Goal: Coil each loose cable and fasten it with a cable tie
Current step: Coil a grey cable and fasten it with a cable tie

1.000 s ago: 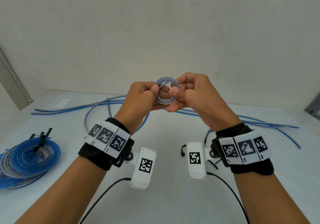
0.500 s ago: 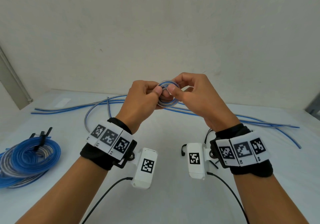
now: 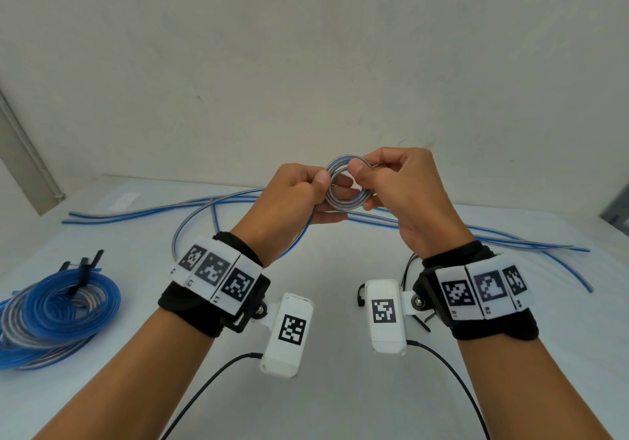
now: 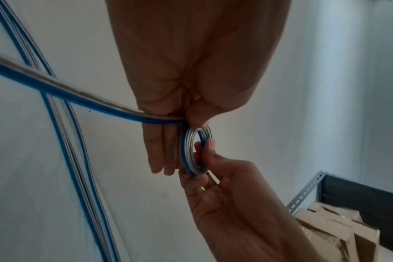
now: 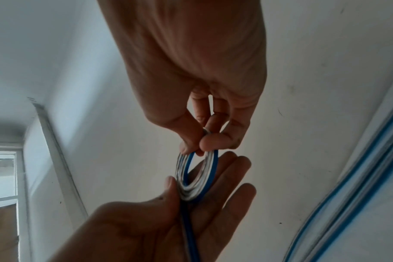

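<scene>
A small coil of blue-and-clear cable hangs in the air between both hands, above the white table. My left hand pinches its left side, thumb on the front and fingers straight behind it. My right hand pinches the coil's upper right between thumb and fingertips. In the left wrist view the coil has its loose tail running off to the left under the left hand. In the right wrist view the coil stands edge-on between the two hands. Thin black ties lie partly hidden beneath the right wrist.
Several loose blue-and-clear cables stretch across the back of the table. A stack of tied blue coils with black tie ends sticking up lies at the left edge. A metal shelf with cardboard boxes stands off to the right.
The hands closed in on the coil and tilted it, then drew slightly apart again. The coil now faces me and looks a little wider. Both hands have kept hold of it.
</scene>
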